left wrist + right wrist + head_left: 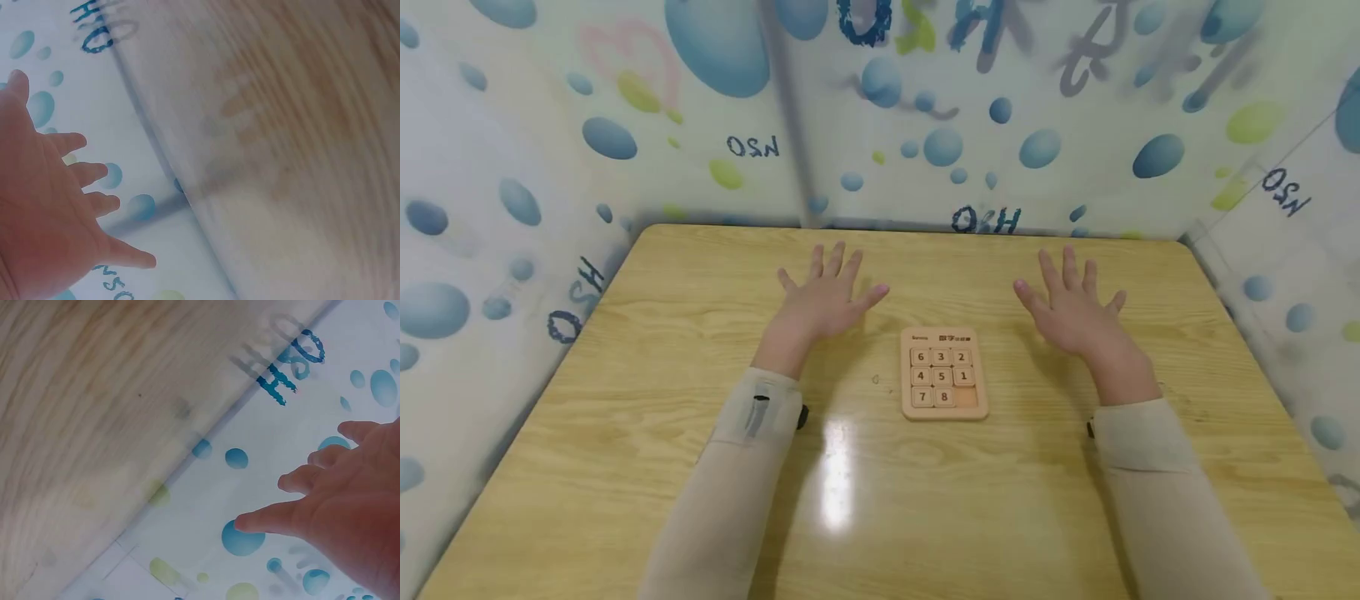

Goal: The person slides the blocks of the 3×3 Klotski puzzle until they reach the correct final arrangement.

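Note:
A number sliding puzzle (pixel 943 413) lies flat on the wooden table, midway between the two hands. Its tiles read 6 3 2, then 4 5 1, then 7 8, with the vacant slot at lower right. To the puzzle's upper left, the left hand (pixel 824 302) is spread with straight fingers and holds nothing. The right hand (pixel 1075 317) is spread the same way at upper right, also holding nothing. Both wrist views show the left hand (pixel 50 206) and right hand (pixel 344 494) with fingers apart; the puzzle is outside those views.
The wooden table (pixel 647 400) meets a patterned wall (pixel 910 117) at its back edge, with more patterned wall on both sides. A bright reflection shows on the tabletop near the left forearm. Light sleeves (pixel 730 483) cover both forearms.

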### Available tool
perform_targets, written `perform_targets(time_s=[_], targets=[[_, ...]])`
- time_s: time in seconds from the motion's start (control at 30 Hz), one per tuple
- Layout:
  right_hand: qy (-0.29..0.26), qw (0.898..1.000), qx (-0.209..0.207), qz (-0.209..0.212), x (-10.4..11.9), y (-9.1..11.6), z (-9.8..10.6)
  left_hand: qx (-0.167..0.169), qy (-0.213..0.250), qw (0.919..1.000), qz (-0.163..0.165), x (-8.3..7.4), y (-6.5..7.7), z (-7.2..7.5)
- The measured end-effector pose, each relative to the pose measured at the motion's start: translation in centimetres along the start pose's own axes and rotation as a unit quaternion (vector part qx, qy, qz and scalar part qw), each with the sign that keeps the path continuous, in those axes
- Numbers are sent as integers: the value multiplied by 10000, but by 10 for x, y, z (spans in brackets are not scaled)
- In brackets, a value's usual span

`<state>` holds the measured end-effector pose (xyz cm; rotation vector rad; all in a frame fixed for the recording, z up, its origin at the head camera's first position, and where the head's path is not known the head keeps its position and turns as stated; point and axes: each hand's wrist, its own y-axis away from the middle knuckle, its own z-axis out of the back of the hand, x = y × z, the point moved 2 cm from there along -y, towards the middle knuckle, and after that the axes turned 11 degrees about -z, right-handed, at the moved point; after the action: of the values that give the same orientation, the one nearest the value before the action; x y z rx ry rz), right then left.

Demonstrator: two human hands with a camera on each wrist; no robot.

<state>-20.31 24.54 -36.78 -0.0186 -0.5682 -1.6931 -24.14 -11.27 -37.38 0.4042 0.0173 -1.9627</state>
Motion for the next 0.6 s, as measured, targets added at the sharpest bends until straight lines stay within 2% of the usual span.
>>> perform_targets(time_s=[0.33,0.47,0.6], targets=[[203,9992,-51,330,11,11,-2,185,-47,9997,-180,-12,5,1],[470,9977,-8,492,18,21,-7,334,-97,9985,-415,-23,9,1],[751,9941,-98,772,24,36,-13,504,-393,9956,-692,-35,16,-2]])
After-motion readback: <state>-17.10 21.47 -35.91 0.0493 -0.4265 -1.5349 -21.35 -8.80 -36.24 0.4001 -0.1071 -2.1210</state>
